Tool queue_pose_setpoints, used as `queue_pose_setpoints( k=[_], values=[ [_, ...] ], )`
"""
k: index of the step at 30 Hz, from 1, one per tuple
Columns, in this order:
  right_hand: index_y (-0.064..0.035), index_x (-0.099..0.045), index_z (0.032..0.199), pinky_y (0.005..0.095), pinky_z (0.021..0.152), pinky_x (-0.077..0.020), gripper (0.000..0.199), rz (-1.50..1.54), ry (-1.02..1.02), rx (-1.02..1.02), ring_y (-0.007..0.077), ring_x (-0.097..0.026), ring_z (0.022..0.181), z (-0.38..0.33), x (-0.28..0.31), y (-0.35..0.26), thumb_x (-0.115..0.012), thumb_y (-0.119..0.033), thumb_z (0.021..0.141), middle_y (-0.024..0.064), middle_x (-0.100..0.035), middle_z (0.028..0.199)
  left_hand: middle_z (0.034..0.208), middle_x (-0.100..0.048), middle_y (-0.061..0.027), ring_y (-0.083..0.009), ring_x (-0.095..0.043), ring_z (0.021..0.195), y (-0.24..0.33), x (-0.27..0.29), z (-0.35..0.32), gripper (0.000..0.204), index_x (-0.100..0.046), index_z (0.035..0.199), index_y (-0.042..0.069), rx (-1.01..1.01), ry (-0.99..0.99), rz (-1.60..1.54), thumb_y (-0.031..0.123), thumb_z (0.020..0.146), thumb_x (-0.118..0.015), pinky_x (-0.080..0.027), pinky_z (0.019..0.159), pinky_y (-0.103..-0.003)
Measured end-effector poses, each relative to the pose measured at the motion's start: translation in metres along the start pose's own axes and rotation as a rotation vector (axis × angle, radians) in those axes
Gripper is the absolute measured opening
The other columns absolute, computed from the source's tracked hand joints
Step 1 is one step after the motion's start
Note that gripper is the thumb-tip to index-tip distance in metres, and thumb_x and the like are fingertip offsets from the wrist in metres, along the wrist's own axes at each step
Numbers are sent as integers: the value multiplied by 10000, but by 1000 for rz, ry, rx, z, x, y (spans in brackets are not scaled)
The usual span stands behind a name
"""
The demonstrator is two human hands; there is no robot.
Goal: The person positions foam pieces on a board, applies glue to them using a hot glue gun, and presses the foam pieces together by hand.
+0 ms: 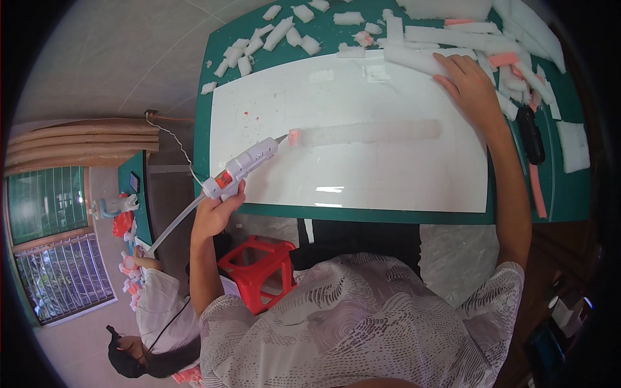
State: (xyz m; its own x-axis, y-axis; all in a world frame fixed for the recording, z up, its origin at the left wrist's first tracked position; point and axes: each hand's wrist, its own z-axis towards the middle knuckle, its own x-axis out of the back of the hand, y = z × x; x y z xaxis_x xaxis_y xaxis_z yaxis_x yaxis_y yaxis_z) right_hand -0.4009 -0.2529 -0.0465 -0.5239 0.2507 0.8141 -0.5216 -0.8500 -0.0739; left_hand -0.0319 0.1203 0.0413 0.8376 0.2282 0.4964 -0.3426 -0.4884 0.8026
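My left hand (217, 212) is closed around the handle of a white glue gun (249, 163), with a long translucent glue stick (174, 223) trailing from its back. The gun's nozzle is beside a small pink foam piece (294, 137) at the left end of a long, pale, translucent foam strip (369, 132). That strip lies across a glossy white board (349, 174). At the board's far right, my right hand (464, 83) has its fingers and thumb around the end of a thick white foam strip (414, 60).
White foam chunks (279, 33) lie along the far edge of the green table (310, 212). Foam offcuts and a black-handled tool (531, 134) are at the right. A white cord (183, 150) runs left. A red stool (262, 258) stands below; another person (165, 310) works at left.
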Motion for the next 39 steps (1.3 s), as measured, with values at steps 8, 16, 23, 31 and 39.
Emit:
queue_pose_setpoints(
  k=[8,16,23,31,39],
  values=[
    [-43,-662,1215,370,851,-518,385,25,-6,-6,266,-618,953,0,-1,0,-727,-237,889,89,-660,1003,1007,-708,-65,-64,-517,611,5,-3,2,465,-648,1256,2,-66,-46,-29,30,794,-599,-382,510,-212],
    [-39,-661,1212,369,857,-517,380,41,-29,-28,270,-619,963,-2,1,-1,-722,-238,895,94,-667,1025,889,-686,-46,-66,-544,639,2,6,0,465,-656,1254,13,-64,2,-91,41,791,-640,-411,525,-228],
    [-42,-663,1208,375,872,-518,379,49,-20,-33,281,-622,983,-1,-1,-1,-723,-246,894,98,-672,1053,1218,-672,-228,-122,-563,582,21,14,-2,495,-660,1206,-13,-219,1,-206,97,724,-657,-411,462,-219],
    [-53,-676,1194,375,879,-520,362,28,-10,-34,282,-628,999,-6,-8,3,-722,-256,898,96,-677,1067,1195,-683,-227,-128,-578,575,49,-3,6,535,-647,1230,-20,-255,-67,-222,112,712,-664,-415,452,-229],
    [-68,-655,1250,381,908,-513,371,97,-8,-110,303,-637,1026,-5,5,7,-664,-302,961,123,-674,1131,1149,-698,-210,-135,-577,615,63,-8,36,546,-623,1253,-43,-259,-151,-169,62,718,-641,-440,529,-247]
  ],
)
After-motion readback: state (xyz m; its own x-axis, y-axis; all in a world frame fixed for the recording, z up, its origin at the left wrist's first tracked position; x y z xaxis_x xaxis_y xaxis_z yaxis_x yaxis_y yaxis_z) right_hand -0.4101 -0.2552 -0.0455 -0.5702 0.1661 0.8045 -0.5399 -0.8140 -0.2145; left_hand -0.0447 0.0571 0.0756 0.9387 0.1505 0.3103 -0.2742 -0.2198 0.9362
